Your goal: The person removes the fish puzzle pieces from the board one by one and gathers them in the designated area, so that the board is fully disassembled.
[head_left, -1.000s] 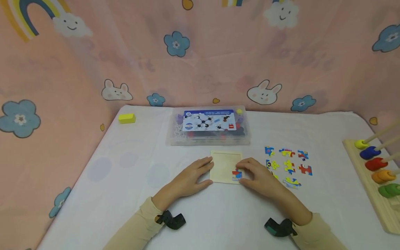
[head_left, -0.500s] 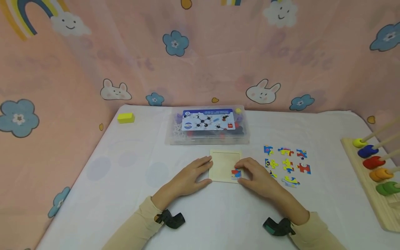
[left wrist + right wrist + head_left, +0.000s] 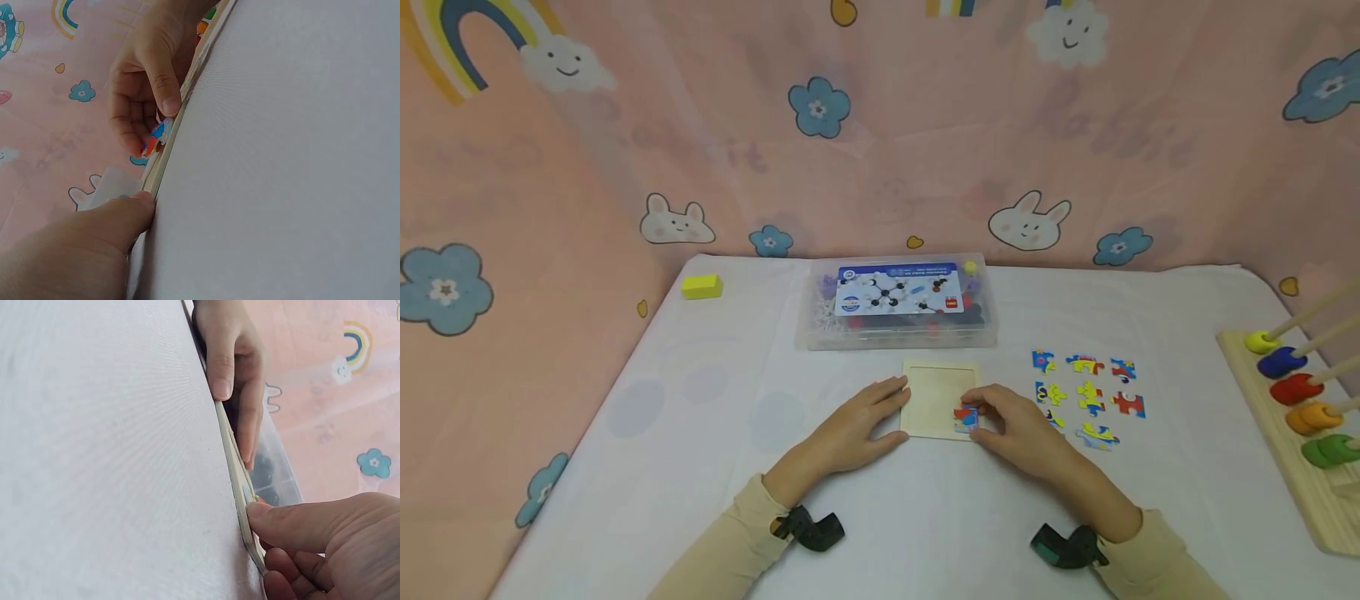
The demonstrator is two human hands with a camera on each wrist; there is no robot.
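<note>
A square, pale wooden puzzle tray (image 3: pixel 932 387) lies on the white-covered table in front of the person. Along its left edge rest the extended fingertips and thumb of the left hand (image 3: pixel 852 423). The right hand (image 3: pixel 1017 425) is at the lower right corner, its thumb and fingers pinching a red and blue jigsaw piece (image 3: pixel 964 418). In the left wrist view this piece (image 3: pixel 157 137) stands tilted at the tray's edge, below the right thumb. Right of that hand, several loose jigsaw pieces (image 3: pixel 1092 398) are spread in rough rows, some partly hidden behind the hand.
Behind the tray stands a clear plastic box (image 3: pixel 898 332) with a molecule-picture label. A yellow block (image 3: pixel 702 287) sits at the back left. At the far right is a wooden peg board (image 3: pixel 1262 417) with coloured rings. A pink printed curtain (image 3: pixel 880 150) hangs behind the table.
The jigsaw piece has turned slightly in the right fingers, and its red part shows a different shape. Both hands have stayed almost in place; the whole head view has shifted slightly.
</note>
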